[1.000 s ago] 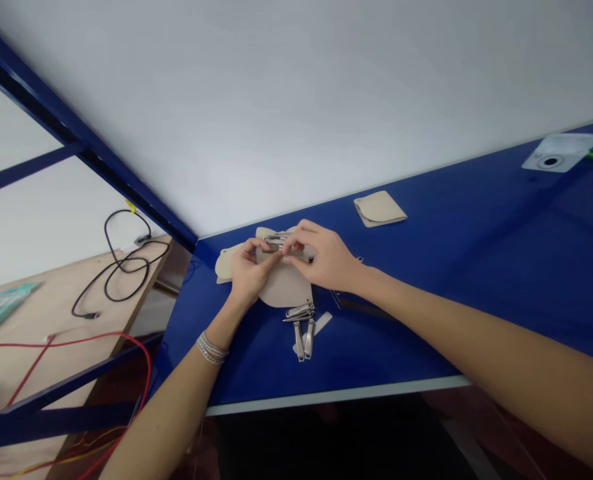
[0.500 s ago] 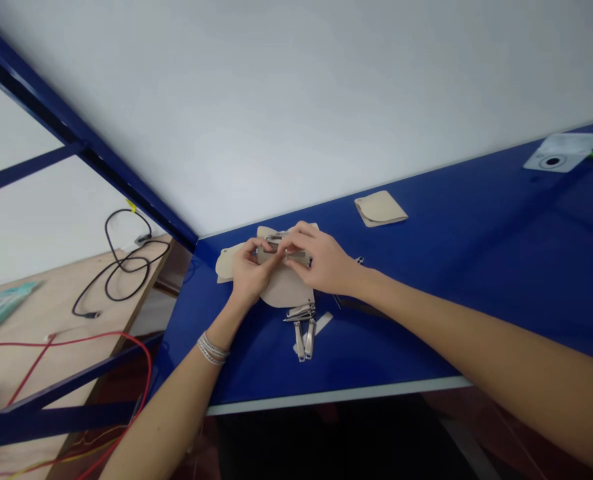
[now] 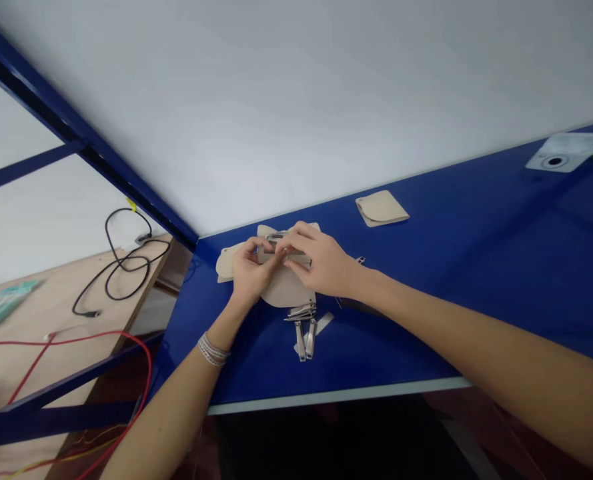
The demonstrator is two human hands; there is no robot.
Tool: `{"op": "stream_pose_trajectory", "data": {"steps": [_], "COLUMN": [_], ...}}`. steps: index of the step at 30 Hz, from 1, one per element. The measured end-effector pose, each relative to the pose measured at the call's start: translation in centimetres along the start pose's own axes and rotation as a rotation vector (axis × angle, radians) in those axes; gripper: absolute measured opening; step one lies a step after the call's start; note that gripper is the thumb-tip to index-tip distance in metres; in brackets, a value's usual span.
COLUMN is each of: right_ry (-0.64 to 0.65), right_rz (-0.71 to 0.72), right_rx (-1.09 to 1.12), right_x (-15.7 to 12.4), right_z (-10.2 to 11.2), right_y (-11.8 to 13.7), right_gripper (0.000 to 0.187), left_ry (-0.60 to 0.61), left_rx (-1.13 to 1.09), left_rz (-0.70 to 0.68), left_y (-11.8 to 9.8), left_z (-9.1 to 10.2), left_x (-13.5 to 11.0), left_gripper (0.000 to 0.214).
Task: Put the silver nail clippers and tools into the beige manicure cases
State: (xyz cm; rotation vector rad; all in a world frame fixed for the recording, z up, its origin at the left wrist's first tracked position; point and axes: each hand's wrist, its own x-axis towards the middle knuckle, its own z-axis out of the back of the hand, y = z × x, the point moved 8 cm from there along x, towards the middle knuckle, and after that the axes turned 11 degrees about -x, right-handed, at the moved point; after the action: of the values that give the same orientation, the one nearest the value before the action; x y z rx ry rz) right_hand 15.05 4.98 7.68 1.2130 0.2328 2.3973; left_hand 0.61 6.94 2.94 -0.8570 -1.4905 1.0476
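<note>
An opened beige manicure case (image 3: 287,290) lies on the blue table, with metal tools (image 3: 275,237) showing at its upper part. My left hand (image 3: 250,272) grips the left side of the case, its thumb and fingertips closed over the middle. My right hand (image 3: 323,261) is closed in a pinch above the case, fingertips meeting those of the left; what it pinches is hidden. Just below the case lie a pair of nail clippers (image 3: 310,339), another pair beside it (image 3: 300,340) and more small metal tools (image 3: 302,311). A flat pale strip (image 3: 325,323) lies next to them.
Another beige case (image 3: 226,263) lies left of my hands, and a folded one (image 3: 382,208) near the wall. A clear pouch (image 3: 563,153) is at far right. On the wooden table (image 3: 126,287) at left are a black cable (image 3: 145,259) and red cables (image 3: 101,335). A blue frame (image 3: 121,163) borders the table.
Almost nothing differs. Both hands stay at the case in the same grip, with only a very slight shift of the whole view.
</note>
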Motion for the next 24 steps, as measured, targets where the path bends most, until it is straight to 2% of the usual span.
{"op": "stream_pose_trajectory", "data": {"steps": [10, 15, 17, 20, 22, 24], "right_ry": [0.072, 0.071, 0.038, -0.100, -0.213, -0.263], "right_rz": [-0.022, -0.009, 0.000, -0.041, -0.134, -0.288], "right_rx": [0.048, 0.050, 0.033, 0.015, 0.015, 0.035], "right_x": [0.0, 0.2, 0.3, 0.4, 0.3, 0.1], "right_z": [-0.5, -0.7, -0.2, 1.4, 2.7, 3.2], "right_y": [0.0, 0.4, 0.5, -0.5, -2.1, -4.3], "right_gripper": [0.033, 0.032, 0.030, 0.022, 0.015, 0.012], "left_ry": [0.009, -0.026, -0.048, -0.077, -0.096, -0.102], "left_rx": [0.091, 0.031, -0.016, -0.054, -0.078, -0.122], "left_rz": [-0.077, -0.005, 0.045, 0.092, 0.122, 0.171], "left_y": [-1.0, -0.3, 0.2, 0.6, 0.8, 1.0], "left_z": [-0.4, 0.0, 0.4, 0.9, 1.2, 1.2], "left_x": [-0.1, 0.0, 0.1, 0.3, 0.4, 0.3], "left_gripper": [0.026, 0.028, 0.031, 0.035, 0.039, 0.043]}}
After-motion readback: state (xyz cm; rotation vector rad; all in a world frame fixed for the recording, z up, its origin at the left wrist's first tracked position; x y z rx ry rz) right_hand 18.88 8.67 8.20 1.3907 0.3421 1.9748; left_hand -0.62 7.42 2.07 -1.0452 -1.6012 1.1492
